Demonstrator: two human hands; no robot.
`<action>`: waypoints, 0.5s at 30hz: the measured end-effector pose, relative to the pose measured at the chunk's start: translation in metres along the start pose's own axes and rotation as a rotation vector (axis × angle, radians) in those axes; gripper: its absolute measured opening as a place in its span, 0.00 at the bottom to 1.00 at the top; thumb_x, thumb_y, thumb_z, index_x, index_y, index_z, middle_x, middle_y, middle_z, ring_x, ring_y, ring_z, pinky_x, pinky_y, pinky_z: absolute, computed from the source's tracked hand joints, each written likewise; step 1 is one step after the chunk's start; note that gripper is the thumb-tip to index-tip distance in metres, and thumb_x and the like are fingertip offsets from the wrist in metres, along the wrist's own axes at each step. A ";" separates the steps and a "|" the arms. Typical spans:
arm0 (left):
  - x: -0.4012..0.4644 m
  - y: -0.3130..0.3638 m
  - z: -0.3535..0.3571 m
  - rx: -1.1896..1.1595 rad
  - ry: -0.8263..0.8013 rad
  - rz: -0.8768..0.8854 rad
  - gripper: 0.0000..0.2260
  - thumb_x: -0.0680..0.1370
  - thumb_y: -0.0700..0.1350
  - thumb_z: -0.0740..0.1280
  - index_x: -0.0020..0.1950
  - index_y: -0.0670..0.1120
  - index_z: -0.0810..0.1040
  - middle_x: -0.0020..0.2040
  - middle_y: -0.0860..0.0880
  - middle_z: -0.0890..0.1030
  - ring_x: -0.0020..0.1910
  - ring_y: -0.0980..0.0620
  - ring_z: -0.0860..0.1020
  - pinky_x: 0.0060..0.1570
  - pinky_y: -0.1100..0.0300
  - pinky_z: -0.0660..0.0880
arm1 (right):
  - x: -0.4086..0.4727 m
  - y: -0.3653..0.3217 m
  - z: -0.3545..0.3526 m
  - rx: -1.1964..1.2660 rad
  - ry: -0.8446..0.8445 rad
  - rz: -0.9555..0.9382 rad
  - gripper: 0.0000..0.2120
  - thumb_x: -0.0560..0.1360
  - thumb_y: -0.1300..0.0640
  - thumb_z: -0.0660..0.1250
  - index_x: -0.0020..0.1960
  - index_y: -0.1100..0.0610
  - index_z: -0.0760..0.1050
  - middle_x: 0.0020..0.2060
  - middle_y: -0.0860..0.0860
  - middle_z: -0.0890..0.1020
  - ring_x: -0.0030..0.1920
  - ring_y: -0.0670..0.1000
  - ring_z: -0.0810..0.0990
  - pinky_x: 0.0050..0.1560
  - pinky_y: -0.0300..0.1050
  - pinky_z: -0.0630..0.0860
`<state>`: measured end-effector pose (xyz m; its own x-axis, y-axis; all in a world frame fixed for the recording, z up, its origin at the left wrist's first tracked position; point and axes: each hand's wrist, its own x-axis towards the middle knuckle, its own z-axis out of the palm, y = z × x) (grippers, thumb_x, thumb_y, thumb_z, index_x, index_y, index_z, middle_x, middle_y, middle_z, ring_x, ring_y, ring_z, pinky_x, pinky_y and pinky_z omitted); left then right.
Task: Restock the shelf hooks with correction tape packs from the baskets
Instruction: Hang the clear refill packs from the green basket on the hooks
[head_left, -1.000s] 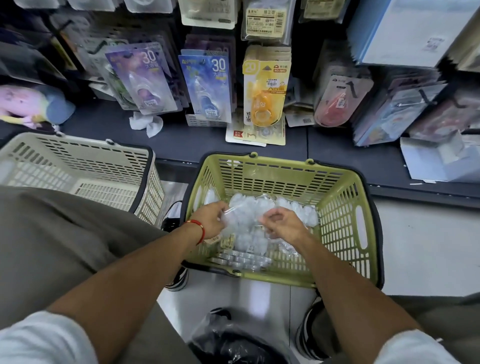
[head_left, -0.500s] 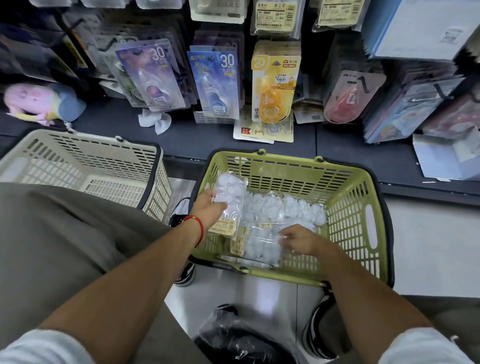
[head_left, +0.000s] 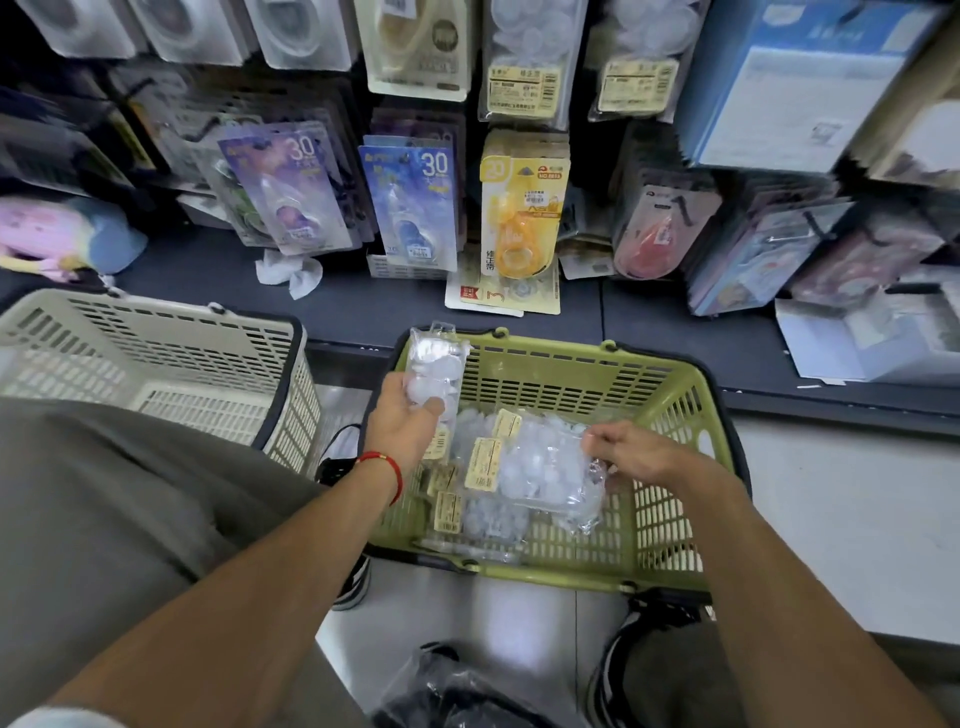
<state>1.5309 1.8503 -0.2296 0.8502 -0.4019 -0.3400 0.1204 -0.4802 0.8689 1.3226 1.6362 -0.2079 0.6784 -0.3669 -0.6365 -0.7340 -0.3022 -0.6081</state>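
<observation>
Now my left hand (head_left: 410, 421) holds 1 clear correction tape pack (head_left: 435, 370) upright over the near-left corner of the green basket (head_left: 670, 530), while my right hand (head_left: 636, 454) pinches another pack (head_left: 540, 470) lying on the pile inside. Slick plastic could slip from either grip, or the lifted pack could drag its neighbours out.

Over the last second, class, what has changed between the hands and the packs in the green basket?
The left hand has lifted one clear pack up out of the pile, toward the shelf side of the green basket. The right hand has let go of that pack and now pinches another pack in the pile. Both baskets and the hanging packs stayed put.
</observation>
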 end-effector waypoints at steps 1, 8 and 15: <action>0.000 0.004 -0.001 0.042 -0.008 0.050 0.13 0.78 0.45 0.71 0.59 0.54 0.72 0.49 0.53 0.79 0.52 0.47 0.80 0.48 0.55 0.76 | -0.002 -0.007 -0.006 -0.137 -0.023 -0.029 0.17 0.87 0.49 0.58 0.68 0.58 0.76 0.60 0.53 0.78 0.58 0.54 0.81 0.54 0.41 0.80; -0.015 0.024 0.008 0.493 -0.550 0.268 0.35 0.73 0.69 0.71 0.73 0.53 0.68 0.62 0.52 0.78 0.58 0.49 0.80 0.57 0.51 0.80 | -0.018 -0.067 -0.011 -0.314 -0.159 -0.218 0.13 0.87 0.47 0.57 0.49 0.49 0.74 0.48 0.49 0.78 0.52 0.57 0.80 0.61 0.59 0.78; -0.023 0.001 0.016 0.509 -0.777 0.051 0.46 0.69 0.58 0.82 0.81 0.48 0.64 0.71 0.53 0.74 0.66 0.53 0.74 0.67 0.61 0.71 | 0.002 -0.051 0.013 -0.057 0.145 -0.183 0.21 0.85 0.45 0.63 0.54 0.65 0.79 0.44 0.61 0.81 0.44 0.52 0.78 0.44 0.48 0.74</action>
<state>1.5028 1.8468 -0.2267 0.2440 -0.7528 -0.6113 -0.3033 -0.6580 0.6892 1.3613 1.6628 -0.1844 0.7919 -0.4230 -0.4404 -0.6024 -0.4233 -0.6767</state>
